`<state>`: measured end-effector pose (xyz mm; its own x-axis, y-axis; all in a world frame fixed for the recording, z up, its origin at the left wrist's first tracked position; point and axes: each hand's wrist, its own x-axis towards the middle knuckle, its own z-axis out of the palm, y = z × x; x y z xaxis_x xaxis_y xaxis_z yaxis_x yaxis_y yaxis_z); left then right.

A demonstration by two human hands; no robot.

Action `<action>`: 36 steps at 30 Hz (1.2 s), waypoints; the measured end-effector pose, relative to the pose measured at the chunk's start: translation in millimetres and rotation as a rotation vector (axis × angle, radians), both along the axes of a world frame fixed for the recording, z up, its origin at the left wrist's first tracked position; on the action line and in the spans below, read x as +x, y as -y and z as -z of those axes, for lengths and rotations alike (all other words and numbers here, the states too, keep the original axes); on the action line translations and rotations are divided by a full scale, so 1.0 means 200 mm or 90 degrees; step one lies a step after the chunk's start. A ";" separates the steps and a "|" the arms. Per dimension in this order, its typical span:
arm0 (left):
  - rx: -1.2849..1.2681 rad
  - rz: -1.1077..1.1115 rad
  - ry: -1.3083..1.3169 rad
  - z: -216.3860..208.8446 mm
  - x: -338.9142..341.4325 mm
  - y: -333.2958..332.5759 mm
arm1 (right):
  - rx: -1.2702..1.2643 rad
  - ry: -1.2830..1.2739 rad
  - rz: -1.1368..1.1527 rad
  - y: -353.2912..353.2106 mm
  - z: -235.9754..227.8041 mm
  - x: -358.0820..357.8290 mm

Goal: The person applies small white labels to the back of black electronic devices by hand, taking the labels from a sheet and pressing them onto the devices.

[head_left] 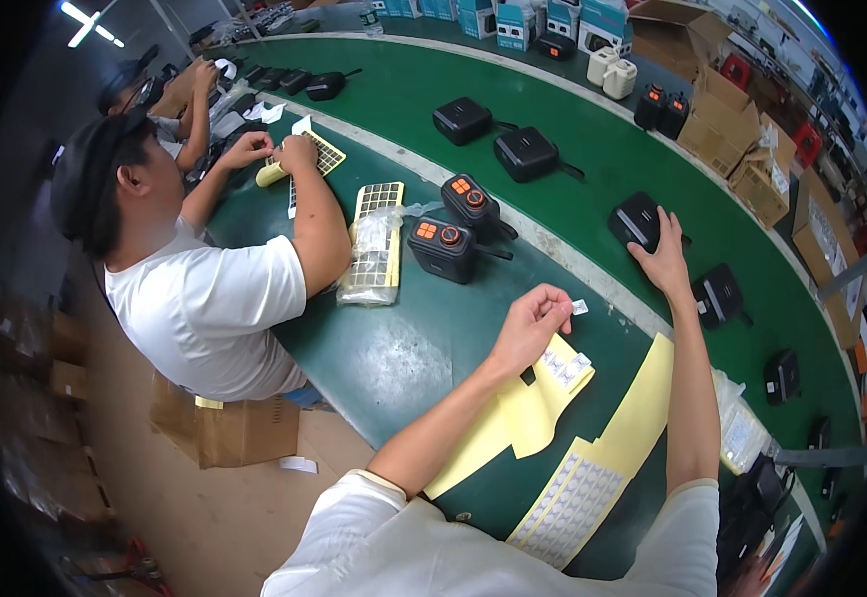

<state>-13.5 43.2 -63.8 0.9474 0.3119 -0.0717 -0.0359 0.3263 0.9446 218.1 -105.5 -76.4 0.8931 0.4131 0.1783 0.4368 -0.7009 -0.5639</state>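
My left hand is closed, with a small white label pinched at its fingertips above the green table. Below it lies a curled yellow backing sheet with a few white labels near its end. A second yellow sheet, covered with rows of labels, lies nearer to me. My right hand reaches onto the green belt and grips a black boxy device with a strap, thumb and fingers at its near and right sides.
Two black devices with orange buttons stand at the table's far edge beside bagged label sheets. More black devices lie along the belt. To the left a co-worker handles a yellow sheet. Cardboard boxes line the belt's far side.
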 end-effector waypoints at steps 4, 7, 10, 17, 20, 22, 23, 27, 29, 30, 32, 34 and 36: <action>0.001 -0.005 -0.012 0.01 0.01 -0.01 | 0.007 0.039 -0.003 0.04 0.01 0.03; -0.051 -0.002 -0.027 -0.01 0.00 -0.01 | 0.055 0.088 -0.004 0.06 0.00 0.02; -0.053 -0.037 -0.031 -0.03 -0.04 -0.04 | 0.181 -0.048 0.049 0.05 -0.10 -0.12; -0.136 -0.056 0.028 -0.19 -0.09 0.02 | 0.615 -0.433 -0.097 0.09 -0.21 -0.61; -0.044 -0.108 0.031 -0.19 -0.09 0.08 | 0.670 -0.479 -0.115 0.05 -0.21 -0.76; -0.002 -0.139 0.037 -0.18 -0.09 0.10 | 0.626 -0.441 -0.117 0.04 -0.21 -0.80; 0.017 -0.154 0.046 -0.17 -0.09 0.11 | 0.610 -0.430 -0.114 0.03 -0.21 -0.82; 0.032 -0.152 0.026 -0.16 -0.10 0.10 | 0.608 -0.433 -0.086 0.02 -0.21 -0.85; 0.041 -0.146 0.019 -0.15 -0.10 0.11 | 0.620 -0.433 -0.082 0.02 -0.20 -0.86; 0.050 -0.147 0.019 -0.15 -0.10 0.11 | 0.621 -0.435 -0.075 0.02 -0.20 -0.87; 0.044 -0.125 0.000 -0.15 -0.11 0.11 | 0.632 -0.428 -0.068 0.02 -0.20 -0.87; 0.039 -0.109 -0.016 -0.15 -0.12 0.10 | 0.640 -0.434 -0.064 0.02 -0.21 -0.88; 0.040 -0.128 -0.006 -0.15 -0.12 0.09 | 0.649 -0.440 -0.067 0.01 -0.20 -0.89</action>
